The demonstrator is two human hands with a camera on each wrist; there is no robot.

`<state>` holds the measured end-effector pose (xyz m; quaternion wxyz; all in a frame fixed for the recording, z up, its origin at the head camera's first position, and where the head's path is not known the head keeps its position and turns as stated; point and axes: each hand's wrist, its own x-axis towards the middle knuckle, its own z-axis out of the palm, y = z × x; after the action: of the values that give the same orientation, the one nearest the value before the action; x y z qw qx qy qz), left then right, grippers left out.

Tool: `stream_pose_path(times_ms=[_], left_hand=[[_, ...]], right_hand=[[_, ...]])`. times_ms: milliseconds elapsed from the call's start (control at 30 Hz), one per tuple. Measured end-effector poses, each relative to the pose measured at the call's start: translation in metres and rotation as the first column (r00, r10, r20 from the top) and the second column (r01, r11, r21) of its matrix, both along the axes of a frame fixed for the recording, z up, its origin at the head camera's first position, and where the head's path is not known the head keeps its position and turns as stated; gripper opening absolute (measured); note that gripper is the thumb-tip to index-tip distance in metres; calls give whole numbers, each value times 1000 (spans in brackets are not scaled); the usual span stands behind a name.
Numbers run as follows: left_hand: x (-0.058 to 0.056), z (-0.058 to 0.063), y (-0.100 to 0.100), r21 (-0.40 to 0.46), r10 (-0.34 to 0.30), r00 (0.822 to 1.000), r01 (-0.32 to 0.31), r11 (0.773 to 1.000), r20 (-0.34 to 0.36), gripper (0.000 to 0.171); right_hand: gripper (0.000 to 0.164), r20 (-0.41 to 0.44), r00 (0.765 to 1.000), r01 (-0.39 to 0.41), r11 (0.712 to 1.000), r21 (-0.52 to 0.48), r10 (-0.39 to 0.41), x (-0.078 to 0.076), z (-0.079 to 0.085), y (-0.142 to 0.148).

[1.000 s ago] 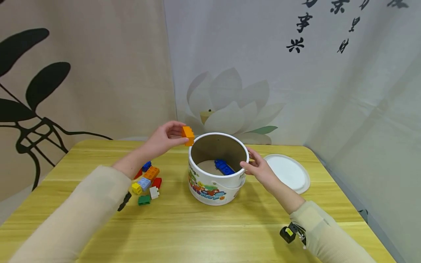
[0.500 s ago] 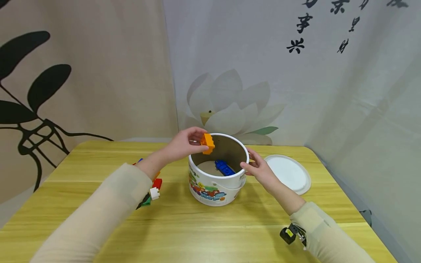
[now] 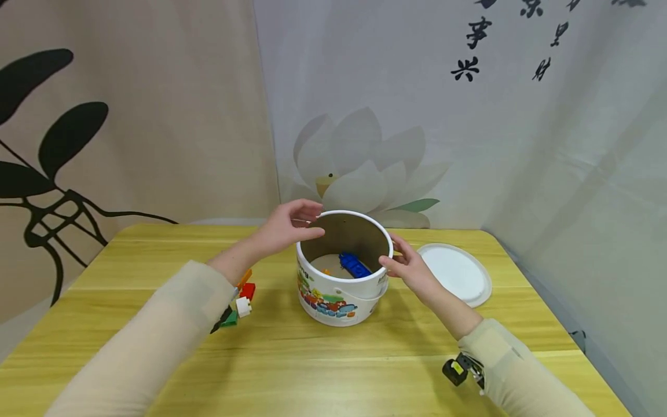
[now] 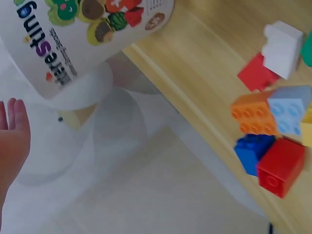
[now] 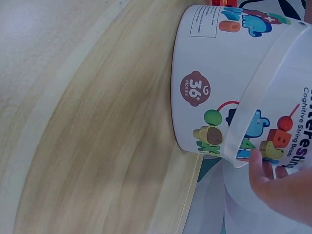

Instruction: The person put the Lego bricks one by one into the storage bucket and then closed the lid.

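Note:
A white printed bucket (image 3: 339, 301) stands upright on the table. At its left rim hovers my left hand (image 3: 283, 230), fingers loosely apart and holding nothing; in the left wrist view that hand (image 4: 10, 146) shows only at the edge. My right hand (image 3: 414, 271) holds the bucket's right side, thumb at the rim; fingers touch the printed wall in the right wrist view. Inside the bucket lie a long blue toy piece (image 3: 354, 264) and a sliver of an orange brick (image 3: 326, 271), mostly hidden by the front wall.
Left of the bucket lie toy bricks, partly behind my left forearm: white (image 3: 243, 306), green (image 3: 229, 319), red (image 4: 282, 168), blue (image 4: 252, 152), orange (image 4: 253, 114) and light blue (image 4: 291, 109) among them. A white lid (image 3: 455, 275) lies at right. Printed cloth hangs behind.
My left hand carried the orange brick rightward over the bucket and let go; the brick now lies inside. The left hand has since drawn back slightly left. The right hand stays at the rim.

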<state>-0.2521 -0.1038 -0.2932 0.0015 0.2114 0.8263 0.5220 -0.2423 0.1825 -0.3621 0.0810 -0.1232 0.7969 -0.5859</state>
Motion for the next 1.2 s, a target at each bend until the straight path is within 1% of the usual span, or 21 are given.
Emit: stream_pose_path(times_ms=[100,233,333,400,500,633,733,800,867,933,1000,1067,1200], left_hand=[[0,-2,-16,12,47,999,-46,999,-12,48],[2,-7,-42,14,123,992,-123,992,-15,46],[5,-13,-62,-8,183,983,-183,983,3,49],[8,-18,-76,-25,228,973,-227,974,25,52],[13,-29,-97,-48,289,956,-287,957,43,56],[16,-47,-123,-61,382,923,-379,923,47,61],[19,-61,-139,-58,449,891,-446,893,66,64],[21,-70,-148,-66,479,874,-475,878,80,66],[23,-79,-156,-84,503,858,-497,864,105,69],[25,-89,-161,-108,512,849,-501,859,133,70],[27,-97,-166,-120,510,843,-496,860,169,73],[28,-106,-169,-128,498,842,-481,867,207,77],[29,-121,-171,-144,482,830,-460,876,280,81]], right_hand=[[63,-1,1000,-1,1000,-3,1,0,0,-1],[64,2,1000,-1,1000,-5,1,1,1,-1],[64,7,1000,2,1000,-6,-2,1,2,-1],[64,9,1000,2,1000,-5,-2,0,1,-1],[63,7,1000,-2,1000,-4,2,0,1,-1],[63,6,1000,1,1000,-4,-1,-1,1,-2],[63,8,1000,2,1000,-3,-2,-1,1,-2],[63,9,1000,0,1000,-5,0,-1,1,-2],[64,10,1000,-1,1000,-4,1,-1,1,-2],[64,10,1000,-2,1000,-5,3,-2,1,-2],[64,11,1000,0,1000,-4,0,-2,0,-2],[63,14,1000,3,1000,-4,-3,-2,0,-2],[64,19,1000,7,1000,-6,-7,-1,0,-2]])
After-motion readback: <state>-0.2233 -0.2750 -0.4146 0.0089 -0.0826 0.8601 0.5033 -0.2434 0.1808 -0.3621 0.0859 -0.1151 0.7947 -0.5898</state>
